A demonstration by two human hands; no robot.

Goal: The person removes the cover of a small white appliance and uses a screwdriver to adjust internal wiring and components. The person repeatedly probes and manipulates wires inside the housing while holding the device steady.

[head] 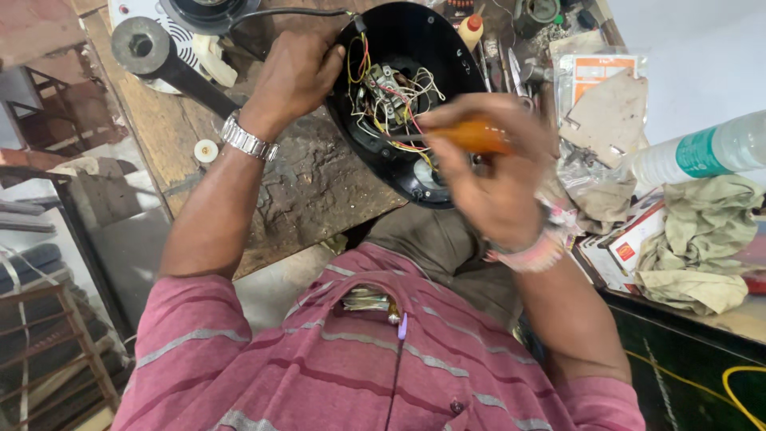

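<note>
Plainly, the worn wooden workbench [319, 183] is narrow, and its near edge runs diagonally from the left down toward the person's lap, so the round black appliance housing [403, 36] overhangs that edge on its lower side. Open room lies mostly on the bare, scarred wood between the left forearm and the housing; to the right the space is crowded by a clear plastic bag [594, 80], a plastic bottle [702, 152] lying on its side and a crumpled green cloth [702, 239]. At the far left a black metal pipe [159, 60] slants across the bench near a white fan part [214, 57], and a small white disc [206, 150] sits close to the bench's left edge.

The left hand [294, 78], a metal watch [247, 140] on its wrist, is curled over the housing's left rim, fingers bent and pressing on it. The right hand [495, 172] is closed in a fist around the orange handle of a screwdriver [471, 136], whose shaft points left into the tangle of coloured wires [391, 96] in the housing's open middle. The right hand is blurred, so finger detail is unclear
</note>
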